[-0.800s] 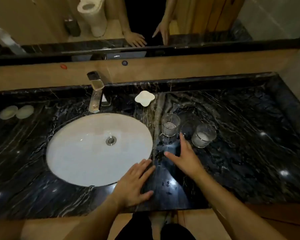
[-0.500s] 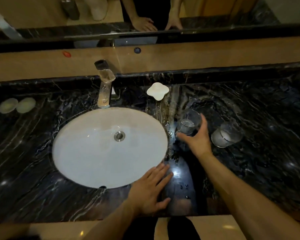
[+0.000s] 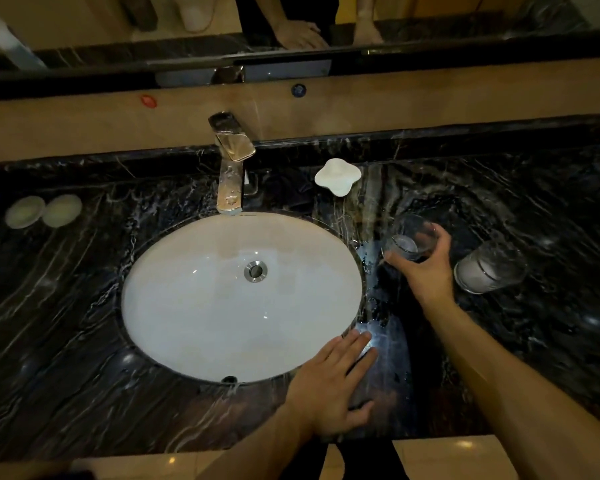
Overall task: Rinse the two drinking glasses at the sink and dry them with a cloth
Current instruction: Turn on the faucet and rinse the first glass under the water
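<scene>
Two clear drinking glasses are on the black marble counter right of the white oval sink [image 3: 174,306]. My right hand [image 3: 426,271] grips the nearer glass [image 3: 411,237], fingers and thumb curled round it, the glass tilted. The second glass [image 3: 489,268] stands on the counter just right of that hand, untouched. My left hand [image 3: 333,382] rests flat, fingers straight, on the wet counter at the sink's front right rim. No cloth is in view.
A metal faucet [image 3: 231,168] stands behind the sink. A white clover-shaped dish [image 3: 338,176] sits right of it. Two round pale soap-like discs [image 3: 44,209] lie at far left. A mirror and ledge run along the back; the counter's front edge is near my body.
My right hand reached forward from the counter and closed around the nearer glass, which is now tilted. My left hand stayed flat near the sink rim.
</scene>
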Tool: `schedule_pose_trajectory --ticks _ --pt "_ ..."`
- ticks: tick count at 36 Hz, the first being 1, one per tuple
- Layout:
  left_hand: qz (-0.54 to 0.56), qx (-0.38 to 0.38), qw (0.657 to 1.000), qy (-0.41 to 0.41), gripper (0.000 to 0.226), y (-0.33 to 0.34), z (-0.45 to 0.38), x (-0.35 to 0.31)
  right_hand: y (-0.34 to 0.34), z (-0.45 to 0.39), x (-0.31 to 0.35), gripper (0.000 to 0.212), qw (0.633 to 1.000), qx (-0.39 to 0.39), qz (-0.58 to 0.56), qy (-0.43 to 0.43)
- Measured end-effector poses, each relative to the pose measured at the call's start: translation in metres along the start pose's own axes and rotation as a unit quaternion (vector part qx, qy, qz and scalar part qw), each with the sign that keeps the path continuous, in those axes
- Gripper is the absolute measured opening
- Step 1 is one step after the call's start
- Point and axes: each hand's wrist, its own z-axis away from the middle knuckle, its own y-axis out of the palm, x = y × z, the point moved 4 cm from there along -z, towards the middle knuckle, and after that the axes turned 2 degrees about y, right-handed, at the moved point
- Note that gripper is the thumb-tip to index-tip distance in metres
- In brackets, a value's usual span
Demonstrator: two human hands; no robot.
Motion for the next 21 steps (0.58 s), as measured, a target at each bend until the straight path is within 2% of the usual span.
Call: schedule_pose_trajectory --ticks 10,16,21 --pt "-0.002 0.006 1.000 0.003 0.079 0.000 0.000 0.002 -0.005 0.002 -0.001 0.086 1.000 0.007 -0.001 0.009" --pt "-0.021 0.006 1.000 0.008 0.077 -0.011 -0.003 0.002 -0.005 0.008 0.003 0.084 0.999 0.030 -0.004 0.013" --pt "0.007 0.032 0.999 0.015 0.073 -0.018 -0.003 0.003 -0.003 0.016 0.005 0.084 0.998 0.058 0.002 0.011"
